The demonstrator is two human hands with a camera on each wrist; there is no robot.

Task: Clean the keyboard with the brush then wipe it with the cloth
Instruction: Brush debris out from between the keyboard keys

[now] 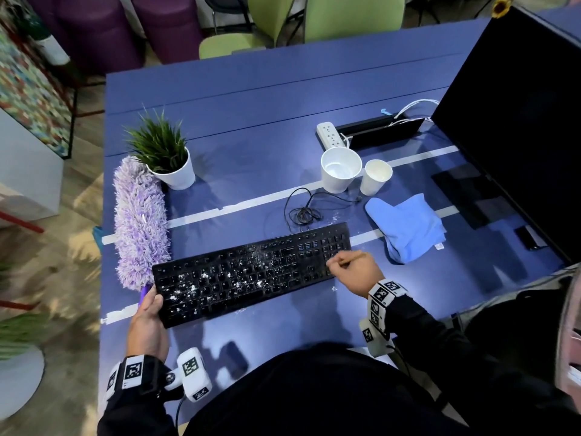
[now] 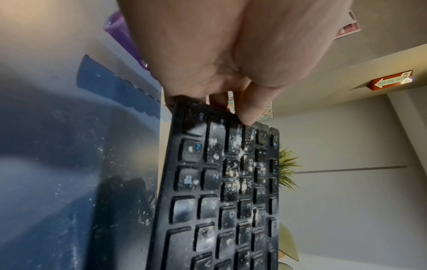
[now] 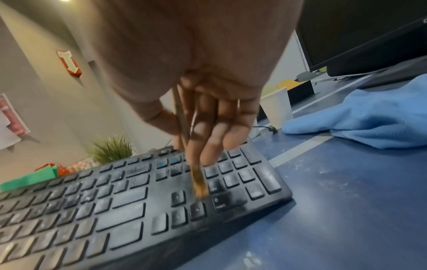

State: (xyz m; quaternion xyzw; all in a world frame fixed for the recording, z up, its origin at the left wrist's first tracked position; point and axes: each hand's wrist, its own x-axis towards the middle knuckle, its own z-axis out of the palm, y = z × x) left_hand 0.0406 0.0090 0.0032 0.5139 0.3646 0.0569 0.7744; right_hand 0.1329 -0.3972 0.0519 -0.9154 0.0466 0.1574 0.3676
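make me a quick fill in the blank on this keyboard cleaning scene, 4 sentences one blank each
1. The right hand holds a thin ____ over the keyboard.
2. The left hand grips the keyboard's ____ end.
3. The folded cloth on the table is ____ in colour.
4. The white crumbs lie thickest on the keyboard's ____ half.

Missing words: brush; left; blue; left

An office: a long blue desk carries a large black monitor, a black computer keyboard and a white power strip, with green chairs and purple seats behind.
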